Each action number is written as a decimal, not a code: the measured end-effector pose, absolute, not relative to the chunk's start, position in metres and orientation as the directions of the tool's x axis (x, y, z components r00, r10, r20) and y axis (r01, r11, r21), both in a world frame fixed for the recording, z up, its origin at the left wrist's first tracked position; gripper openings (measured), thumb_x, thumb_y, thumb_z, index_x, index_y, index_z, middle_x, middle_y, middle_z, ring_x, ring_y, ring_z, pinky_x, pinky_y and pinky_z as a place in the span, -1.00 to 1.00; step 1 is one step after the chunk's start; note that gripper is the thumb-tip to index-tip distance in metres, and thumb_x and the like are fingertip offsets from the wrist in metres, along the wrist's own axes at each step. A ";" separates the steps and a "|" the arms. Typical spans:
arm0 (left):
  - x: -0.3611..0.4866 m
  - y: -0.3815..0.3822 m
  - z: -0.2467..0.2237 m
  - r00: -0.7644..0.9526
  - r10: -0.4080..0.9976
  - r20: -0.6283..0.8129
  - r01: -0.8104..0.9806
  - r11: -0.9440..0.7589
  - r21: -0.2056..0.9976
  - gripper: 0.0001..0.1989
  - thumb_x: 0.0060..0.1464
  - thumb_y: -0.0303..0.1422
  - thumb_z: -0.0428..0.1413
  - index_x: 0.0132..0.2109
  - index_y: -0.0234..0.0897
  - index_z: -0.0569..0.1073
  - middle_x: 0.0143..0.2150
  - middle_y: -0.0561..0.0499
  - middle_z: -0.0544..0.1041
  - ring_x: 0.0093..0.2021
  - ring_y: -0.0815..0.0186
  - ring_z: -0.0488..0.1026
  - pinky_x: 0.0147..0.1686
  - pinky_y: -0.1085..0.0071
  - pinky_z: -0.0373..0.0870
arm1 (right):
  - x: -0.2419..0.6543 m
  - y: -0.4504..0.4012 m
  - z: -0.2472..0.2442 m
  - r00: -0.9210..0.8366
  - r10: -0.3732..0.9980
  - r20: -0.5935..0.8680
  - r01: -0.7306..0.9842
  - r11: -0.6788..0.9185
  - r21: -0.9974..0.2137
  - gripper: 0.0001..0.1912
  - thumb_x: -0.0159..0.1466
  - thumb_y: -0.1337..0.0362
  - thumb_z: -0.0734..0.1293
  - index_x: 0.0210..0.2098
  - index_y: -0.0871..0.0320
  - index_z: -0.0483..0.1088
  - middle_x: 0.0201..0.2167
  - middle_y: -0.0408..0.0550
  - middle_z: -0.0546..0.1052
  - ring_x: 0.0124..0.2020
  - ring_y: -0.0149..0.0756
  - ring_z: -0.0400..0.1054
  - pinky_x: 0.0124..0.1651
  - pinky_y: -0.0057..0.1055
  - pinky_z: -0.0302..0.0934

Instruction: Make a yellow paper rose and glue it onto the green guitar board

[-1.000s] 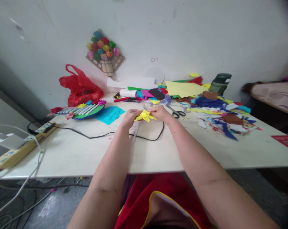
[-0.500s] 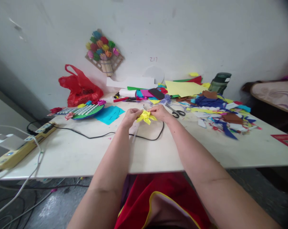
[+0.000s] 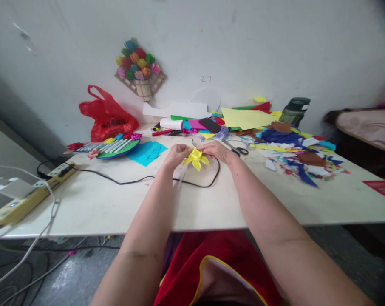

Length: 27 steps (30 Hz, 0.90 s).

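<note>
A yellow paper flower (image 3: 196, 160) with pointed petals is held between my two hands above the middle of the table. On its left side, my left hand (image 3: 179, 154) is closed, pinching the edge of the flower. My right hand (image 3: 216, 151) grips the flower's upper right side with thumb and fingers together. Below my left hand a thin translucent glue stick (image 3: 180, 178) slants down; its upper end is hidden. A black cord (image 3: 199, 185) loops on the table beneath the flower. Black-handled scissors (image 3: 239, 150) lie just right of my right hand.
Paper scraps (image 3: 304, 159) are heaped on the right, near a green bottle (image 3: 295, 111). Blue paper sheets (image 3: 147, 153), a round green craft piece (image 3: 120, 149) and a red plastic bag (image 3: 111, 119) sit on the left. A power strip (image 3: 29, 195) runs along the left edge.
The flower has tilted so that its folded centre and lower petals show more. My right hand has shifted slightly, its fingers more extended along the flower. My left hand stays nearly in place.
</note>
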<state>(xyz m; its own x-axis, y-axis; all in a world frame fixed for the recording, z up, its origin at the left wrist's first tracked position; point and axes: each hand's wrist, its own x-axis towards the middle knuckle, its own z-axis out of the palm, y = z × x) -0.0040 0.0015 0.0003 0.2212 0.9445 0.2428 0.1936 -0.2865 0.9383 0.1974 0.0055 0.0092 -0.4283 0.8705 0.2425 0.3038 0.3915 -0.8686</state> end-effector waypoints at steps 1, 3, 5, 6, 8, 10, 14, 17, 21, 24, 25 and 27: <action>-0.004 0.001 0.001 0.224 0.942 0.249 0.210 -0.297 0.932 -0.70 -0.21 -0.17 0.21 -0.45 -0.36 0.44 -0.55 0.05 0.42 -0.53 0.43 0.31 -0.51 0.49 0.19 | 0.198 0.004 0.010 -0.440 0.866 0.238 0.299 0.391 -0.871 -0.69 0.12 0.24 0.26 -0.26 0.24 0.56 -0.67 -0.17 0.36 -0.66 -0.51 0.07 -0.61 -0.51 -0.04; -0.004 0.000 0.002 0.225 0.940 0.256 0.242 -0.308 0.920 -0.71 -0.18 -0.18 0.19 -0.43 -0.36 0.44 -0.54 0.05 0.42 -0.53 0.43 0.30 -0.52 0.50 0.19 | 0.198 0.002 0.012 -0.466 0.849 0.247 0.288 0.410 -0.866 -0.68 0.14 0.15 0.27 -0.33 0.26 0.55 -0.70 -0.20 0.30 -0.66 -0.53 0.04 -0.62 -0.52 -0.10; -0.003 -0.002 0.004 0.225 0.941 0.251 0.268 -0.308 0.913 -0.71 -0.16 -0.18 0.17 -0.42 -0.36 0.44 -0.55 0.05 0.42 -0.55 0.43 0.29 -0.53 0.50 0.18 | 0.197 0.002 0.012 -0.487 0.834 0.261 0.270 0.428 -0.863 -0.66 0.14 0.12 0.28 -0.34 0.26 0.55 -0.70 -0.22 0.28 -0.66 -0.54 0.04 -0.61 -0.53 -0.10; -0.003 -0.004 0.005 0.227 0.942 0.248 0.278 -0.307 0.910 -0.71 -0.15 -0.18 0.17 -0.41 -0.36 0.44 -0.54 0.05 0.42 -0.56 0.43 0.29 -0.54 0.50 0.18 | 0.197 0.002 0.012 -0.492 0.830 0.263 0.260 0.428 -0.865 -0.67 0.13 0.14 0.29 -0.31 0.26 0.55 -0.69 -0.22 0.30 -0.66 -0.54 0.05 -0.60 -0.54 -0.09; -0.002 -0.007 0.007 0.235 0.938 0.255 0.298 -0.319 0.900 -0.71 -0.13 -0.17 0.16 -0.39 -0.35 0.44 -0.54 0.04 0.42 -0.55 0.42 0.30 -0.55 0.49 0.18 | 0.196 0.003 0.011 -0.493 0.832 0.256 0.246 0.415 -0.876 -0.66 0.11 0.19 0.30 -0.21 0.24 0.53 -0.66 -0.22 0.34 -0.66 -0.55 0.06 -0.59 -0.54 -0.07; -0.002 -0.009 0.010 0.239 0.931 0.276 0.315 -0.343 0.885 -0.71 -0.12 -0.16 0.15 -0.39 -0.35 0.44 -0.53 0.04 0.42 -0.54 0.41 0.30 -0.55 0.50 0.18 | 0.196 0.004 0.011 -0.482 0.841 0.246 0.243 0.398 -0.885 -0.63 0.10 0.24 0.30 -0.13 0.24 0.51 -0.65 -0.21 0.36 -0.66 -0.55 0.06 -0.57 -0.53 -0.04; -0.002 -0.011 0.012 0.265 0.914 0.307 0.275 -0.376 0.885 -0.71 -0.10 -0.15 0.15 -0.38 -0.34 0.43 -0.55 0.06 0.39 -0.55 0.43 0.28 -0.55 0.51 0.17 | 0.196 0.002 0.014 -0.463 0.853 0.241 0.243 0.384 -0.891 -0.60 0.11 0.27 0.30 -0.06 0.25 0.48 -0.62 -0.19 0.39 -0.65 -0.55 0.08 -0.55 -0.52 0.01; -0.001 -0.012 0.013 0.280 0.912 0.299 0.214 -0.363 0.907 -0.70 -0.12 -0.15 0.16 -0.37 -0.33 0.40 -0.55 0.08 0.38 -0.56 0.45 0.27 -0.54 0.51 0.18 | 0.194 0.000 0.016 -0.404 0.881 0.248 0.249 0.367 -0.896 -0.57 0.15 0.26 0.28 0.00 0.25 0.43 -0.59 -0.17 0.42 -0.62 -0.52 0.14 -0.52 -0.51 0.08; 0.000 -0.013 0.013 0.288 0.912 0.292 0.192 -0.353 0.916 -0.67 -0.16 -0.13 0.20 -0.37 -0.33 0.40 -0.57 0.09 0.35 -0.57 0.47 0.25 -0.54 0.51 0.16 | 0.193 0.000 0.021 -0.264 0.901 0.345 0.366 0.425 -0.828 -0.69 0.15 0.24 0.29 -0.17 0.24 0.51 -0.48 -0.08 0.49 -0.44 -0.41 0.30 -0.32 -0.44 0.20; -0.001 -0.012 0.013 0.312 0.903 0.296 0.164 -0.358 0.919 -0.65 -0.16 -0.11 0.21 -0.37 -0.33 0.41 -0.55 0.09 0.37 -0.56 0.47 0.27 -0.51 0.51 0.18 | 0.192 0.001 0.024 -0.291 0.861 0.418 0.425 0.508 -0.750 -0.78 0.09 0.18 0.32 -0.46 0.23 0.50 -0.44 -0.06 0.49 -0.33 -0.33 0.31 -0.23 -0.42 0.17; -0.001 -0.011 0.012 0.323 0.900 0.294 0.155 -0.357 0.921 -0.64 -0.16 -0.10 0.21 -0.37 -0.33 0.41 -0.55 0.08 0.37 -0.55 0.47 0.27 -0.50 0.50 0.19 | 0.190 0.001 0.025 -0.308 0.856 0.416 0.426 0.515 -0.744 -0.77 0.08 0.17 0.31 -0.52 0.22 0.46 -0.48 -0.08 0.46 -0.34 -0.33 0.29 -0.26 -0.43 0.15; 0.000 -0.011 0.011 0.343 0.895 0.285 0.144 -0.350 0.926 -0.63 -0.17 -0.09 0.21 -0.37 -0.33 0.41 -0.54 0.09 0.37 -0.54 0.47 0.28 -0.50 0.51 0.19 | 0.187 -0.001 0.025 -0.334 0.857 0.393 0.411 0.508 -0.757 -0.76 0.06 0.17 0.30 -0.61 0.21 0.37 -0.57 -0.13 0.37 -0.40 -0.36 0.23 -0.34 -0.45 0.10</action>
